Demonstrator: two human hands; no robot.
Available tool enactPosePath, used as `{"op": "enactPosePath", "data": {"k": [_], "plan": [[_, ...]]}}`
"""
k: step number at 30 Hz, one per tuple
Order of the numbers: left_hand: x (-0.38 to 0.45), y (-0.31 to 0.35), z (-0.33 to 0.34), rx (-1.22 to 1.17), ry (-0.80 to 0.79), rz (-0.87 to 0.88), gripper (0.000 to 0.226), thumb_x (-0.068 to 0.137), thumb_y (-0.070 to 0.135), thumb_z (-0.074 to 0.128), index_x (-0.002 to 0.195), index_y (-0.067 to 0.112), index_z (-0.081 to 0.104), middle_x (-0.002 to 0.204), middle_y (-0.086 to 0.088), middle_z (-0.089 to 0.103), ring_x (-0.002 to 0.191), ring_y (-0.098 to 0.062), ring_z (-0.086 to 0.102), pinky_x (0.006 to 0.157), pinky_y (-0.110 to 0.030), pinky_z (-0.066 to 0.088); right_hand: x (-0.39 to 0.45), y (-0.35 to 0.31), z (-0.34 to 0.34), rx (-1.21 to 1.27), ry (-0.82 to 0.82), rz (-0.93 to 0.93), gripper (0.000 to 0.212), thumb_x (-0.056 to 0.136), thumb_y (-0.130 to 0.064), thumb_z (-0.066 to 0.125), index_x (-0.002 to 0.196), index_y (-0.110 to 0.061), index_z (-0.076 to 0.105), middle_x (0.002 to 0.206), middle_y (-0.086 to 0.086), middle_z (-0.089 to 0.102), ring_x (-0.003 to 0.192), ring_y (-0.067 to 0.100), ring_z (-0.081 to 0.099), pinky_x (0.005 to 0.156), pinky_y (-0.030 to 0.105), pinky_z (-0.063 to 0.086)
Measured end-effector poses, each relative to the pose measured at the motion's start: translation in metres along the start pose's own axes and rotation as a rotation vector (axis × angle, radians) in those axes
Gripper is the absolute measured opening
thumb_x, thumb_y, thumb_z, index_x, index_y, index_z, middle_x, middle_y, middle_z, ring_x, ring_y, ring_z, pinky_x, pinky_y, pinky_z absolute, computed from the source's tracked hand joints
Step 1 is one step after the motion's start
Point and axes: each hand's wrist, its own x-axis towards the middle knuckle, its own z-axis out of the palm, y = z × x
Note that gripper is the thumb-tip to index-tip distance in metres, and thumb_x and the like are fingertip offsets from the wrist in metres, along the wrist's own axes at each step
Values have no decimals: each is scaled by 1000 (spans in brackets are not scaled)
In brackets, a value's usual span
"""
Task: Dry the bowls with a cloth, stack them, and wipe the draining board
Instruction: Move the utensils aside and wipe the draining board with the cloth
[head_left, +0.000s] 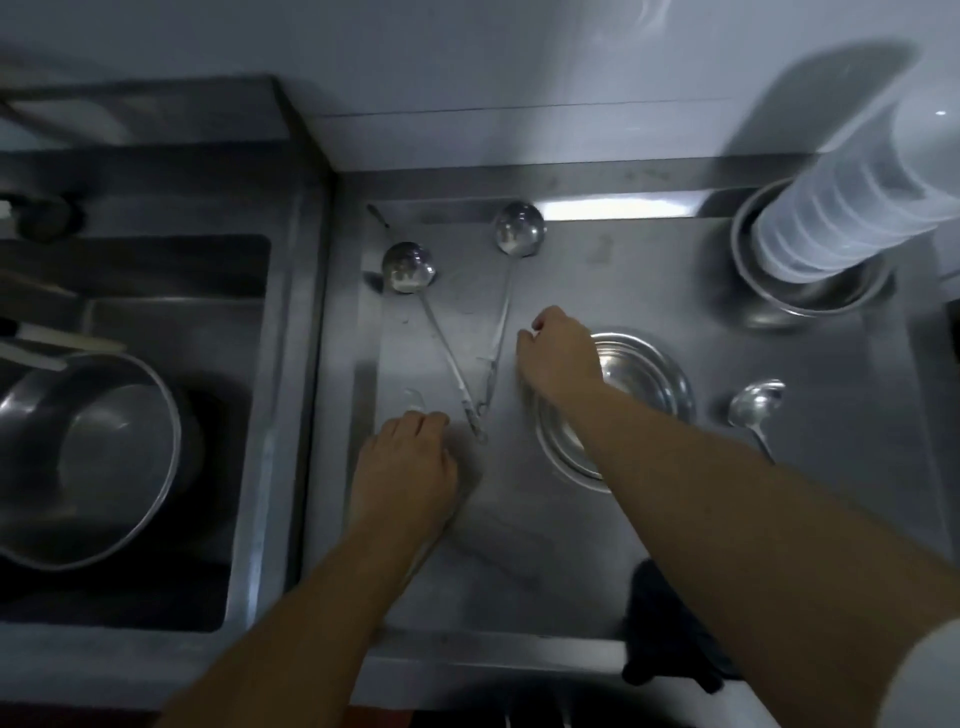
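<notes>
A stack of nested steel bowls sits in the middle of the steel draining board. My right hand lies over the stack's far left rim, fingers curled down around the edge. My left hand rests on the board to the left with its fingers curled under; nothing shows in it. A dark cloth lies at the board's front edge, under my right forearm. Neither hand touches the cloth.
Two steel ladles lie on the board's left part, handles crossing near my left hand. A spoon lies right of the bowls. Back right, stacked plastic containers stand in a steel bowl. A large pot fills the sink at left.
</notes>
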Motion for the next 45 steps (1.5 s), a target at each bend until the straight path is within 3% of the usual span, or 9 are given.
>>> {"op": "enactPosePath", "data": {"k": [3,7,16,24,31,37,39,42,45], "plan": [[14,-22,-3,7,-10,-3,43,100,25,55,143,21,59,138,-3,63,123,-27,58,104,-41,44,24,-24,17,-16,5,26,35,104,-27,56,124,1,58,127,24,64,119,41,60,95,37,47],[26,-44,-5,-15,-4,15,41,100,27,54,141,24,58,134,1,62,121,-23,57,102,-37,42,47,-43,31,-43,30,108,38,105,-29,55,126,2,53,132,25,60,122,41,59,97,40,47],[35,-66,-8,-127,6,20,39,98,24,57,137,25,60,127,2,66,115,-20,58,101,-36,45,66,-56,39,-87,76,222,17,100,-10,57,115,-2,60,117,16,66,109,35,67,75,31,43],[29,-52,-11,-134,21,51,42,100,26,54,142,27,56,137,6,61,123,-16,55,104,-32,44,58,-41,15,-4,160,290,22,101,-7,56,119,-2,67,122,16,70,113,34,66,79,27,41],[14,-17,-11,-89,20,75,40,97,23,59,137,21,62,134,-4,65,121,-26,60,102,-41,47,9,17,-14,4,221,135,16,98,-13,60,109,-10,72,95,7,70,68,13,52,61,24,38],[1,38,3,-64,30,133,39,91,18,66,129,15,68,122,-10,70,112,-34,64,97,-46,51,-62,98,-63,-14,184,117,13,92,-15,62,79,-15,64,75,2,63,74,27,63,65,34,42],[-5,60,10,-54,20,159,40,91,17,65,132,15,67,123,-10,70,112,-33,64,97,-45,51,-86,128,-80,39,193,117,11,93,-12,63,86,-11,71,75,2,67,70,22,64,62,34,48],[-14,90,21,-49,14,201,38,93,16,65,130,14,68,122,-10,71,108,-33,65,93,-44,51,-119,172,-104,62,232,125,15,95,-13,65,82,-20,70,70,-10,61,62,4,56,54,23,38],[-19,119,30,-13,-16,240,40,96,20,62,136,15,65,127,-8,68,113,-31,62,97,-44,49,-139,210,-121,84,244,172,27,96,-13,62,75,-28,57,71,-10,52,63,10,50,58,26,35]]}}
